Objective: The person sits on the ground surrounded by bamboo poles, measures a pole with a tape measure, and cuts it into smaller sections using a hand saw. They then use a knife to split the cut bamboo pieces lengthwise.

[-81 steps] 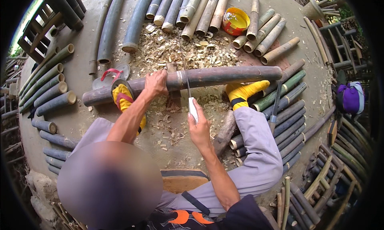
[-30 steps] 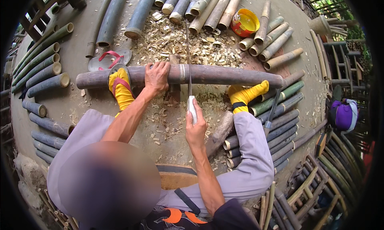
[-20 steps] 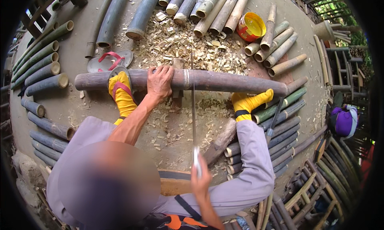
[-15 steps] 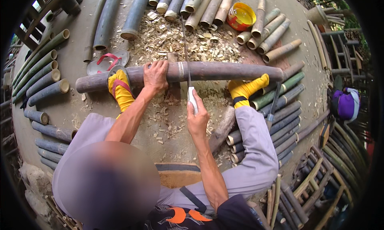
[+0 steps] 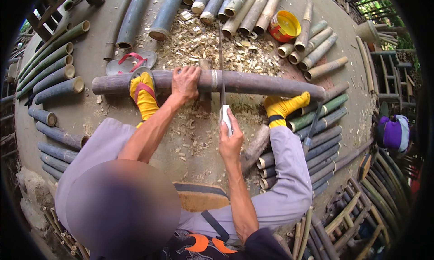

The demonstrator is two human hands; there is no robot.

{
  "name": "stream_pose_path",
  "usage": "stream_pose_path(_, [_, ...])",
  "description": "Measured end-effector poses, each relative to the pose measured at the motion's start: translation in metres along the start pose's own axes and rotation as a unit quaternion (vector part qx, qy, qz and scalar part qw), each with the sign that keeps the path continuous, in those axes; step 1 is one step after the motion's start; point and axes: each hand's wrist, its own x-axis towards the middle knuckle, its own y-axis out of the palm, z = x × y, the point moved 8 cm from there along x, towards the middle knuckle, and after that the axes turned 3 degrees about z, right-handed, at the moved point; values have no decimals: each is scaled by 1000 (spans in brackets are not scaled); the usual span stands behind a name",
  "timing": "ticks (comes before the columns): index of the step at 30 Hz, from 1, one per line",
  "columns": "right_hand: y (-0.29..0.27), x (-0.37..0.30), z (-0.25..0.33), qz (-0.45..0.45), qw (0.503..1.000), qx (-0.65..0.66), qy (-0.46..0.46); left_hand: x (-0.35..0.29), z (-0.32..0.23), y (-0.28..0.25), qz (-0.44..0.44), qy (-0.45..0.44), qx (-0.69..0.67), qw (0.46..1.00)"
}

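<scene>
- Dark purplish-brown bamboo pole (image 5: 266,83): laid crosswise above the grey-brown floor (image 5: 90,113), roughly parallel to its far edge, over a short, rough wooden block (image 5: 205,63) near mid-length.
- Left hand (image 5: 185,84): palm down on the pole, fingers bent over its top, clasping it just left of a pale ring around the bamboo.
- Right hand (image 5: 231,140): fingers closed around the white handle of a long, thin-bladed metal saw (image 5: 226,117), thumb along the handle.
- Saw blade: pointing toward the floor's far edge, crossing the pole just right of the pale ring; depth of any cut too small to tell.
- Left foot in yellow sock and red-strapped sandal (image 5: 144,97): set against the pole, toes over it, left of the left hand.
- Right foot in yellow sock (image 5: 287,105): close by the pole's right end; contact hard to tell.
- Pale wood chips (image 5: 251,56): scattered beyond the pole, toward the floor's far edge.
- Round yellow-and-red bucket (image 5: 281,33): beside cut bamboo lengths (image 5: 318,52), toward the floor's far right corner.
</scene>
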Motion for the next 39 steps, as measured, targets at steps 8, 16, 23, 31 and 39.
stream_pose_path(8, [-62, -184, 15, 35, 990, -97, 97, -8, 13, 7, -28, -17, 6, 999])
stream_pose_path(16, [-3, -3, 5, 9, 1000, -3, 8, 0, 7, 0, 8, 6, -26, 1000])
stream_pose_path(23, [-68, -188, 14, 9, 991, -49, 125, -10, 8, 5, 3, -23, -5, 1000])
stream_pose_path(31, [-7, -22, 0, 34, 996, 11, 85, -8, 10, 0, -12, 1, -19, 1000])
stream_pose_path(39, [-62, -158, -4, 18, 992, -66, 102, 1, 11, 0, -17, -17, -11, 1000])
